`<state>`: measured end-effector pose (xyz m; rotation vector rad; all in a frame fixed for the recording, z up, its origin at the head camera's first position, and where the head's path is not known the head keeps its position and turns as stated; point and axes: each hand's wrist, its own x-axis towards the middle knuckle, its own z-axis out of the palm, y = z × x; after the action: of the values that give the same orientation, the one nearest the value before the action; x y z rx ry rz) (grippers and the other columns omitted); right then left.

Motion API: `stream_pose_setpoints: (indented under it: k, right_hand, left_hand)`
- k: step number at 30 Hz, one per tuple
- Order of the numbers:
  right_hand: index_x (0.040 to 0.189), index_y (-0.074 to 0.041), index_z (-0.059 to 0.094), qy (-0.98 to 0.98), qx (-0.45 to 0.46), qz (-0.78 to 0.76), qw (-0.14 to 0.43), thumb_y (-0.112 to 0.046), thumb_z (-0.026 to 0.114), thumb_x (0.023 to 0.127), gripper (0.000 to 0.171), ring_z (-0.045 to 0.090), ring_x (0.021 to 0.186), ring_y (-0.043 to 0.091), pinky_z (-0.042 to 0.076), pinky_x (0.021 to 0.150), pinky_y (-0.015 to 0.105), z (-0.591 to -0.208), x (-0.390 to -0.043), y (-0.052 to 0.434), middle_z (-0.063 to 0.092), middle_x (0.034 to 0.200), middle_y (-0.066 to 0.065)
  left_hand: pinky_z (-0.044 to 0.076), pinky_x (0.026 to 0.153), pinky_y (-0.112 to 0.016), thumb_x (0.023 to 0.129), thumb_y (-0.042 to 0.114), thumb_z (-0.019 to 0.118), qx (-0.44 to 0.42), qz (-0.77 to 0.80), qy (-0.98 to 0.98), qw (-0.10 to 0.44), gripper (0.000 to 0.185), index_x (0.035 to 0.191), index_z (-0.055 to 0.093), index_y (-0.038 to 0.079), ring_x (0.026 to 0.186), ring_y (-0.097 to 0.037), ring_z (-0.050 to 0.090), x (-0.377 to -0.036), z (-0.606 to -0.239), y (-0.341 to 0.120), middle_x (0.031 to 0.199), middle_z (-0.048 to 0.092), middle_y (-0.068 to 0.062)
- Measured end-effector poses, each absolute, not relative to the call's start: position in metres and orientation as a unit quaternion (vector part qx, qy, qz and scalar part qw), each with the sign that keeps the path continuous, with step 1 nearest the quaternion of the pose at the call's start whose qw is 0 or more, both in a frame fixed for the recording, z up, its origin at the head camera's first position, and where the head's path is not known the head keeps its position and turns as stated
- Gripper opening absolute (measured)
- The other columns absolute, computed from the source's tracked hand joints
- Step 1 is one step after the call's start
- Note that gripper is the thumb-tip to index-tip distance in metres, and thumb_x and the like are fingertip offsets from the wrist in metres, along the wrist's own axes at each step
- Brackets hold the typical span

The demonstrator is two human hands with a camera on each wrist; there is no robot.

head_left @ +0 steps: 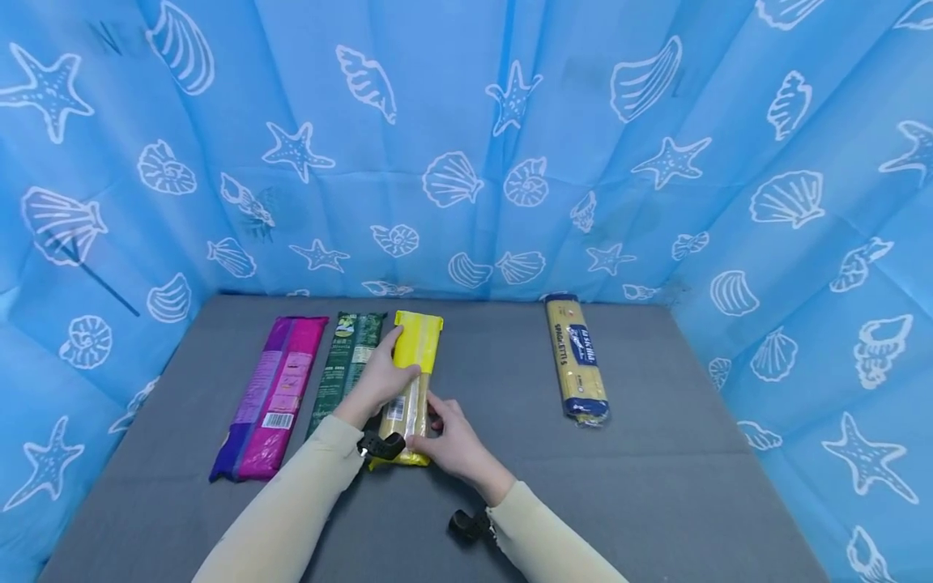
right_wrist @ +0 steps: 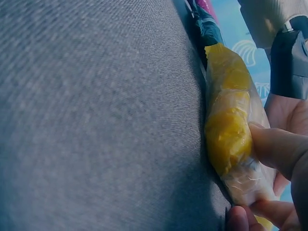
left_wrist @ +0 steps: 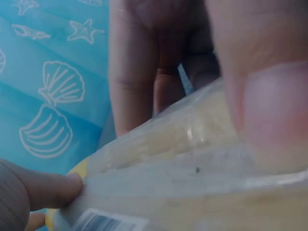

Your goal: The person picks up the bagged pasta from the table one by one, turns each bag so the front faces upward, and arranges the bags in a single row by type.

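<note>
On the grey surface (head_left: 656, 486), a yellow pasta packet (head_left: 411, 380) lies lengthwise, third from the left in a row of long packets, with both hands on it. Left hand (head_left: 381, 379) lies over the packet's middle from its left side, fingers curled across the yellow upper part and thumb on the near edge; the left wrist view shows those fingers (left_wrist: 134, 72) wrapped over the clear film, so this grip holds the packet. Right hand (head_left: 452, 441) holds the packet's near end from the right, fingers and thumb pinching it; the right wrist view shows a finger (right_wrist: 281, 151) pressed on the film at the yellow end (right_wrist: 228, 130), which rests on the surface. Just left of the yellow packet lies a dark green packet (head_left: 347, 360), touching or nearly touching it, and beside that a pink and purple packet (head_left: 273, 393). A yellow and blue spaghetti packet (head_left: 577, 356) lies well apart to the right. Blue cloth with shells and starfish (head_left: 466, 146) walls the surface on three sides.
</note>
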<state>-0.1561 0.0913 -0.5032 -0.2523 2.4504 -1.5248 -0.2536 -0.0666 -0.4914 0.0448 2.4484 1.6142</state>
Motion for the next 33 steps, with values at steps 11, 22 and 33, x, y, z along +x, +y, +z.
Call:
stream_pose_setpoints:
  k: [11,22,33]
  right_hand:
    - [0.152,-0.013,0.032,0.838,-0.093,-0.524,0.121,-0.025,0.079,0.081,0.086,0.046,0.095,0.020,0.043,0.079,0.033,-0.505,-0.159,0.092,0.046,0.114,0.006]
    - [0.153,-0.007,0.023,0.766,-0.077,-0.622,0.144,-0.021,0.070,0.090,0.080,0.053,0.099,0.024,0.050,0.076,0.028,-0.505,-0.157,0.102,0.056,0.118,0.014]
    - [0.154,-0.014,0.017,0.702,-0.076,-0.694,0.144,-0.015,0.068,0.091,0.081,0.062,0.094,0.024,0.056,0.074,0.034,-0.495,-0.154,0.107,0.050,0.118,0.020]
  left_hand:
    - [0.049,0.086,-0.043,0.093,0.003,0.055,-0.033,0.586,0.804,0.097,0.076,0.156,0.016,0.025,0.114,-0.034,0.048,-0.249,-0.484,-0.066,0.149,0.029,-0.015]
    - [0.051,0.085,-0.046,0.097,0.002,0.052,-0.045,0.639,0.766,0.056,0.068,0.154,0.024,0.024,0.116,-0.036,0.050,-0.234,-0.470,-0.057,0.146,0.032,-0.011]
    - [0.050,0.090,-0.045,0.098,0.001,0.050,-0.069,0.714,0.695,0.055,0.065,0.153,0.027,0.026,0.121,-0.035,0.048,-0.227,-0.470,-0.049,0.148,0.029,-0.008]
